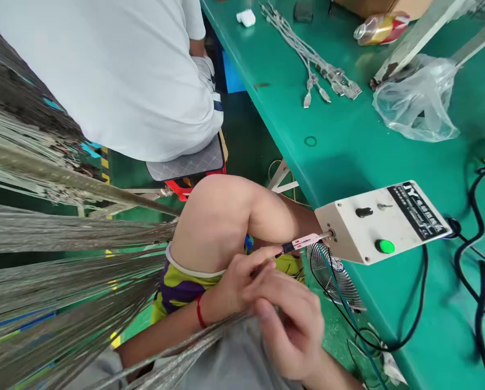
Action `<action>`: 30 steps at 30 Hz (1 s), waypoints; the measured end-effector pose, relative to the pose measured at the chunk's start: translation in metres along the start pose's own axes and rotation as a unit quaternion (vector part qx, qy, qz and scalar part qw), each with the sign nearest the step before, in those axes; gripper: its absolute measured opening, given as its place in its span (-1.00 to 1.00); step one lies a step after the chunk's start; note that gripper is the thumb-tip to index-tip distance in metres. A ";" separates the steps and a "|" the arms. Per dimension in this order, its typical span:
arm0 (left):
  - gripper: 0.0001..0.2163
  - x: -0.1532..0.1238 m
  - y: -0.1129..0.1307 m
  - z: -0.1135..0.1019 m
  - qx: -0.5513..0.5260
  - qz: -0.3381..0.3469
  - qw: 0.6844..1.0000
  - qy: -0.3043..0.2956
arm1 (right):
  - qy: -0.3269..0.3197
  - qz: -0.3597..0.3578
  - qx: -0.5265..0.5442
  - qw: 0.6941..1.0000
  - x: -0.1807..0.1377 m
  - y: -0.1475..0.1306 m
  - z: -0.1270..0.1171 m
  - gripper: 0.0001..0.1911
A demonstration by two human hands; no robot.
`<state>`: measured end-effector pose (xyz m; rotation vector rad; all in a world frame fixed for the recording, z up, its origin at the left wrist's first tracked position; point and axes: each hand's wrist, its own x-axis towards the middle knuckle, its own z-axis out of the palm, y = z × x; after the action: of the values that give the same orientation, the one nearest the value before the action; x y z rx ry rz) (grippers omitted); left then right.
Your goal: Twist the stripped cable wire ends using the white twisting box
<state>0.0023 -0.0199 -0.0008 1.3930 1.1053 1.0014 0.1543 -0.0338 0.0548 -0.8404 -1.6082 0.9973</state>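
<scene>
My left hand (238, 284), with a red string at its wrist, pinches a thin cable end (301, 244). The cable's white-and-red tip is pushed against a port on the side of a cream-coloured box (372, 233). That box has a black knob and a green button and overhangs the green table's edge. My right hand (295, 325) is curled just below the left hand, fingers closed around the cable strands. A bundle of silvery cables (63, 281) runs from the left to my hands. My bare knee (221, 216) is behind them.
The green table (348, 146) carries a bunch of white cables with connectors (319, 70), a clear plastic bag (416, 103), a bottle (382, 27) and black cords (476, 216). A small fan (334, 273) stands below the box. A person in a white shirt (116, 70) sits ahead.
</scene>
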 end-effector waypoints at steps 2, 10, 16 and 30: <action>-0.85 0.006 -0.003 -0.004 0.032 0.022 0.999 -0.011 | 0.042 0.013 -0.051 0.998 -0.021 0.003 -0.021 -0.73; -0.77 0.010 0.010 -0.001 0.074 0.104 0.990 -0.061 | 0.094 0.119 -0.156 0.976 -0.042 0.031 -0.051 -0.76; -0.93 0.002 0.019 0.002 0.062 0.238 0.969 -0.033 | 0.081 0.123 -0.076 0.986 -0.030 0.031 -0.045 -0.83; -0.93 -0.001 0.022 0.025 -0.191 0.138 0.968 -0.088 | 0.168 0.237 0.306 0.906 -0.008 0.021 -0.025 -0.92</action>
<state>0.0284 -0.0266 0.0186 1.3077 0.5578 1.1914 0.1811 -0.0274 0.0364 -0.9060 -0.7233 1.5001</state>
